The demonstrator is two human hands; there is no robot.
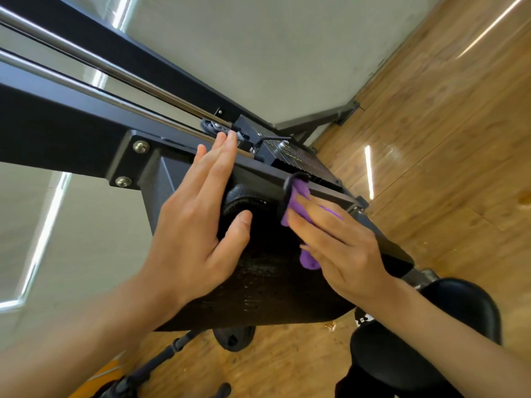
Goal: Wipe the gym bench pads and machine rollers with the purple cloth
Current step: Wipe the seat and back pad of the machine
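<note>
So here's where we're at: our left hand [198, 225] is laid flat on the big black pad [273, 288], fingers straight and together, pointing up toward the machine's black frame [71, 124]. The fingertips reach the frame bar near a small pulley [214, 127], and the thumb rests on the rounded end of the roller [244, 201] just above the pad. That hand isn't gripping anything, it's just a flat palm.

Our right hand [342, 248] has the purple cloth [298, 196] under it. The fingers are stretched out fairly flat and press the cloth against the upper right side of the pad, right beside the frame bar. The cloth is bunched up: one bit sticks out past the fingertips and touches the bar, and another bit pokes out below the palm. It looks like pressing rather than clutching.

Two shiny rods [115, 70] run diagonally along the frame from the upper left, and there are two bolts [141, 146] on the bracket by our left hand. The wooden floor [431, 139] is off to the right, and two black cushions [465, 305] sit in the lower right corner, partly behind our right forearm.
</note>
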